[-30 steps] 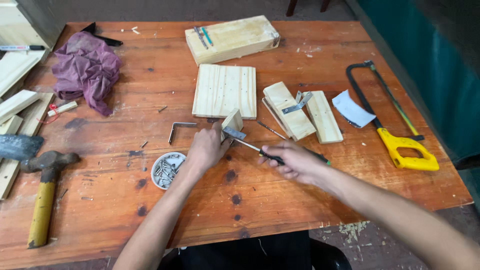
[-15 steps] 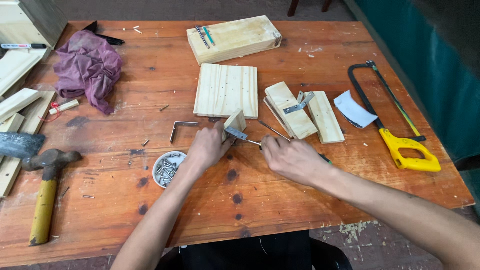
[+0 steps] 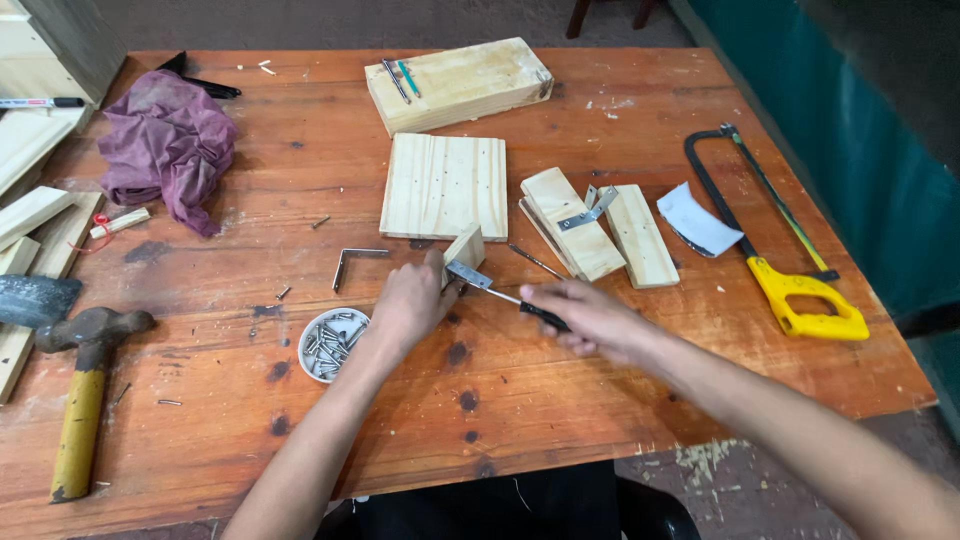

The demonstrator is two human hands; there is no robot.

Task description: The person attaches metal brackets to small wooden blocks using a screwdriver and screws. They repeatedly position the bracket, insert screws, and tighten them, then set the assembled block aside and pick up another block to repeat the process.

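My left hand (image 3: 415, 298) grips a small pale wooden block (image 3: 464, 246) with a metal angle bracket (image 3: 467, 275) on its near face, steadying it on the table (image 3: 560, 400). My right hand (image 3: 585, 318) is closed around the dark handle of a screwdriver (image 3: 505, 296), whose thin shaft points left with its tip at the bracket. A round white dish of screws (image 3: 330, 345) lies just left of my left wrist. A loose L-shaped bracket (image 3: 352, 262) rests beyond the dish.
A slatted wooden panel (image 3: 445, 186) and a long block (image 3: 457, 83) lie farther back. Two wood pieces (image 3: 598, 230) with a bracket sit right, then a yellow-handled hacksaw (image 3: 775, 240). A hammer (image 3: 85, 395) and purple rag (image 3: 165, 145) lie left.
My right hand moved in towards the block half a second ago and has now drawn back right along the screwdriver. The left hand stays on the block.
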